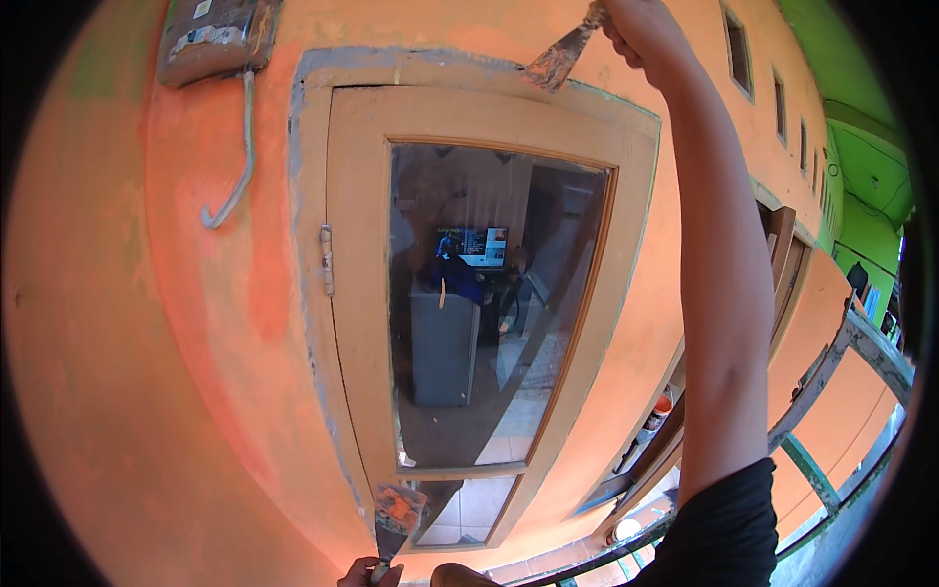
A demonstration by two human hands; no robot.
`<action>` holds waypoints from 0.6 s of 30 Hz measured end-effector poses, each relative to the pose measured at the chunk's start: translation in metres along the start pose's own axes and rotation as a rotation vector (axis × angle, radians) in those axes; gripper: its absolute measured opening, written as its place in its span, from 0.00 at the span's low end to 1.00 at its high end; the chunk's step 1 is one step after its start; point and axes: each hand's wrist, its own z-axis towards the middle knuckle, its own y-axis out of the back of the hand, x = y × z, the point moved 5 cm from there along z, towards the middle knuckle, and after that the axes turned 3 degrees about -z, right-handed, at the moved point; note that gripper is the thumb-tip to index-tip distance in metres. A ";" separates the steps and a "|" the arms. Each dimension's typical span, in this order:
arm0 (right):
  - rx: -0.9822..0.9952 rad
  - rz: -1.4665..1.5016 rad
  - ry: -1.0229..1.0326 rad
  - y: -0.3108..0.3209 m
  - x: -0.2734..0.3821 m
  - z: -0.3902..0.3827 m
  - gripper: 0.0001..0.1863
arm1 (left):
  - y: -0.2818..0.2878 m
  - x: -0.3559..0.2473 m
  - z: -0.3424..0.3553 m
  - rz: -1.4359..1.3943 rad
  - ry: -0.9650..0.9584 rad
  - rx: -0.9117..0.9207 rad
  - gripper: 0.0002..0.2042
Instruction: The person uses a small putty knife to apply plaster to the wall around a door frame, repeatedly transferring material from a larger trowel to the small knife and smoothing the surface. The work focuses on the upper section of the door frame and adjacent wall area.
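At the top, my right hand (641,37) is raised and closed round the handle of a putty knife (561,64). Its smeared blade lies at the top edge of a tan wooden frame, where a grey filler strip (411,67) meets the orange wall. Low in the view, my left hand (368,572) grips a second putty knife (399,511), blade upward, with orange material spread on it. Between the hands stands the tan casement (357,245) with a glass pane (499,284) that mirrors and shows objects behind it.
A meter box (217,39) with a bent grey pipe (246,147) hangs at upper left. On the right runs a metal railing (817,391). Beside a brown frame sits an orange-and-white can (657,416); a white tub (623,531) stands lower.
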 end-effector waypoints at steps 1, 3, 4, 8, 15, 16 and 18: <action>-0.001 -0.040 -0.017 -0.005 0.002 0.008 0.20 | 0.000 0.003 0.001 0.038 0.007 0.007 0.06; 0.005 -0.116 -0.045 -0.017 0.007 0.023 0.20 | 0.000 0.007 0.001 0.109 0.027 0.013 0.07; 0.054 -0.082 -0.026 -0.024 0.006 0.037 0.20 | 0.000 0.005 0.001 0.099 0.013 0.007 0.07; 0.195 -0.058 -0.007 -0.035 0.002 0.079 0.18 | -0.002 -0.001 0.004 0.153 -0.067 0.007 0.07; 0.329 -0.069 -0.073 -0.055 -0.010 0.095 0.15 | -0.004 0.014 0.014 0.051 0.040 -0.012 0.06; 0.336 -0.042 -0.057 -0.058 -0.009 0.093 0.14 | -0.004 0.016 0.015 0.035 0.050 -0.016 0.07; 0.351 0.013 -0.028 -0.061 -0.011 0.092 0.13 | -0.004 0.019 0.017 0.020 0.059 -0.019 0.07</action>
